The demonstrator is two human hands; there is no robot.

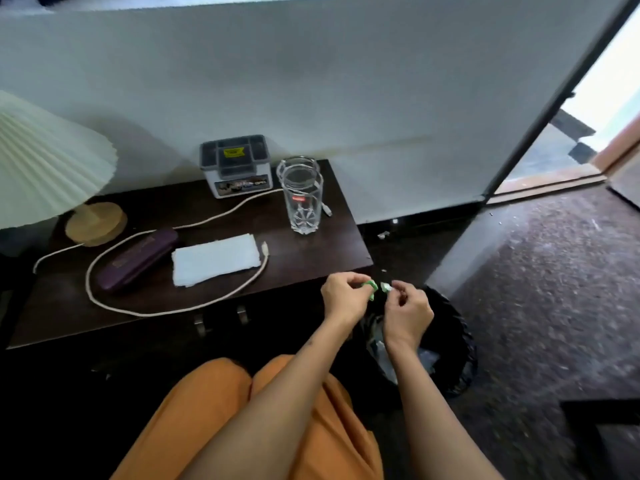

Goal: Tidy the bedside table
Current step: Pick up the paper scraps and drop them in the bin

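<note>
Both hands hover over a black-lined waste bin (457, 344) just off the right front corner of the dark bedside table (311, 258). My left hand (344, 299) pinches a small green wrapper (474, 288). My right hand (407, 315) pinches a smaller green-and-white scrap (385, 287) a finger's width to the right of it. On the table lie a folded white cloth (214, 259), a purple case (136, 259), a looping white cable (166, 311) and a tall clear glass (303, 199).
A pleated lamp (45, 168) on a wooden base stands at the table's left end. A grey storage box (236, 166) sits against the wall. Crumpled litter lies inside the bin. Speckled floor stretches to the right, toward an open doorway (588, 133).
</note>
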